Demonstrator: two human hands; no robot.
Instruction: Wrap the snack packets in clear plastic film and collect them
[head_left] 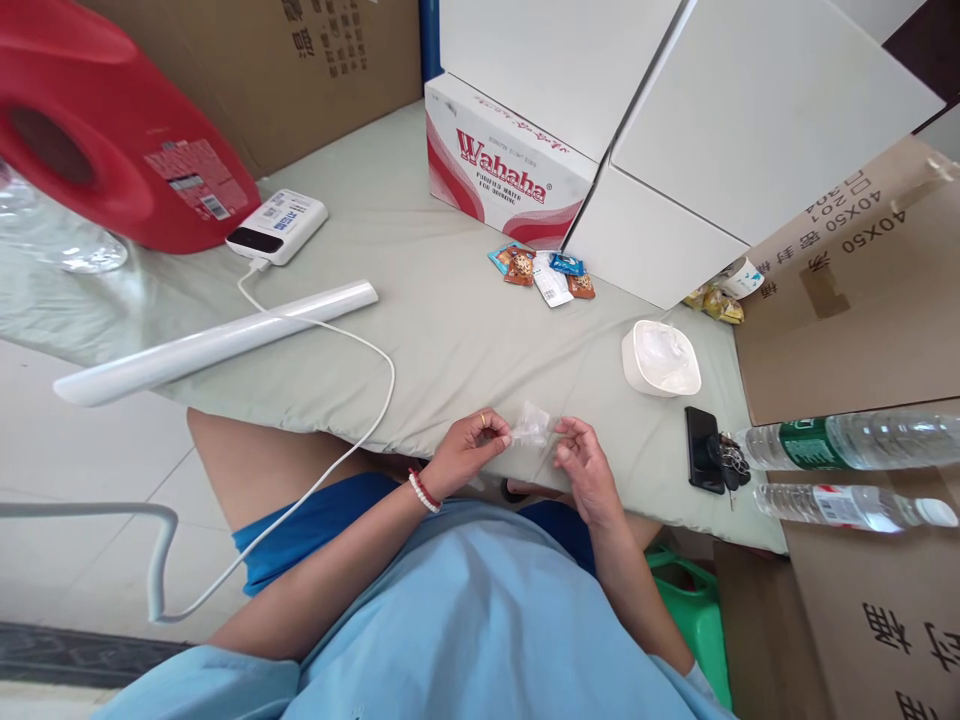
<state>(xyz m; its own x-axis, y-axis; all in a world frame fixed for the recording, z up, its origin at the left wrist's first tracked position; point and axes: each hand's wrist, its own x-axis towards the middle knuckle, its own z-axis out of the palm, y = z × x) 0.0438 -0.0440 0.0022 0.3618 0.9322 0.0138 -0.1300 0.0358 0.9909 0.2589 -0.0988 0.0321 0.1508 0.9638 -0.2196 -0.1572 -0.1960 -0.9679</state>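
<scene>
Clear plastic wrapper (531,424), small and crumpled, sits pinched between our two hands just above the near edge of the table (420,330), which is covered in a pale green cloth. Our left hand (471,446) closes thumb and forefinger on the wrapper's left end; our right hand (581,462) has its fingertips curled at the right end, and we cannot tell for sure whether they grip it or only touch it. Holding it from both ends keeps the flimsy film stretched and off the cloth. Beyond the wrapper, a white bowl (661,358) lined with clear film stands within easy reach, and further back small snack packets (541,270) lie loose in front of a Wahaha water carton (501,165). Right of the wrapper lie a black phone (702,449) with keys (730,461) and two water bottles (847,470) on their sides. Left of it, a white cable (352,420) runs from a power bank (277,226) past a white tube (217,342) and off the table edge.
</scene>
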